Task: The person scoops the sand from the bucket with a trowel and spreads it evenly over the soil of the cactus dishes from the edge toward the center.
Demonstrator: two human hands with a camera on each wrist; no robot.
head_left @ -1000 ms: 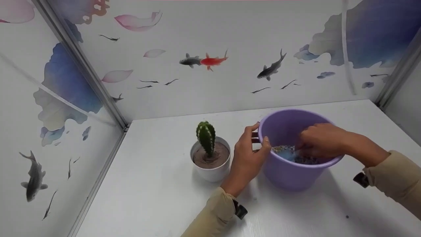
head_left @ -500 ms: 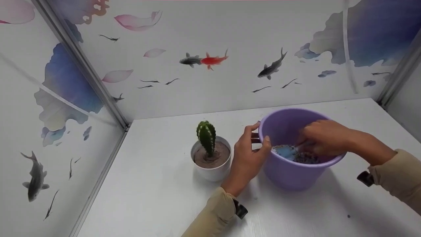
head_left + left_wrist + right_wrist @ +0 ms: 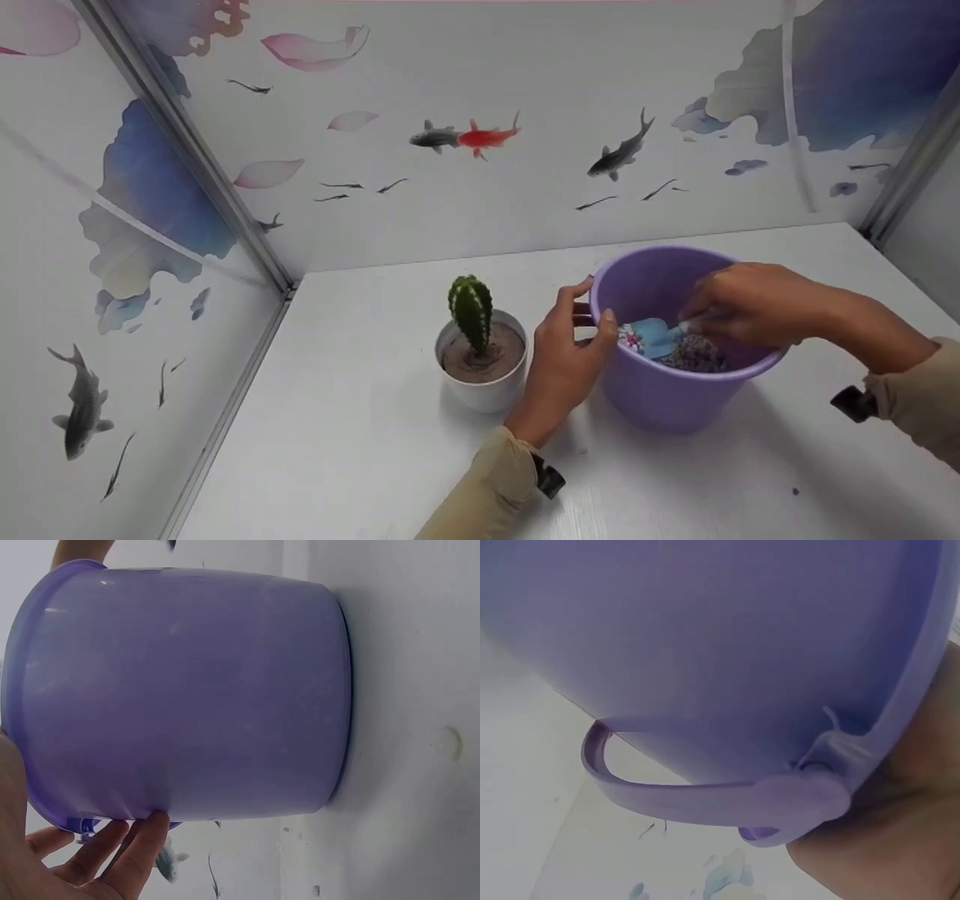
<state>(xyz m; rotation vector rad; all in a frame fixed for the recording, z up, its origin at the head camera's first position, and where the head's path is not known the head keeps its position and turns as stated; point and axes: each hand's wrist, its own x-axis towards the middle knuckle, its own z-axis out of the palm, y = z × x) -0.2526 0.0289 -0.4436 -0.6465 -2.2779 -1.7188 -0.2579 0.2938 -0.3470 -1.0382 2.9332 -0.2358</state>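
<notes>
A purple bucket [image 3: 675,405] stands upright on the table with gravel [image 3: 697,354] in its bottom. My left hand [image 3: 564,360] grips the bucket's left rim, thumb at the front and fingers along the outer side; those fingers [image 3: 142,855] also show in the left wrist view. Over the bucket, my right hand [image 3: 750,304] holds a small light-blue trowel [image 3: 651,337] by its handle. Its blade sits inside the bucket, beside white and red pebbles [image 3: 630,339] near the left wall. In the right wrist view the bucket's handle [image 3: 697,802] hangs at the outer side; the trowel is hidden there.
Left of the bucket, close to my left wrist, a cactus [image 3: 470,311] grows in a white pot [image 3: 484,394] filled with brown soil. A small dark bit [image 3: 796,492] lies on the white table [image 3: 337,420]. Printed walls [image 3: 525,67] enclose the back and sides.
My right hand has risen and shifted right, bringing the blue trowel up out of the gravel so more of it shows. My left hand keeps its grip on the bucket's rim.
</notes>
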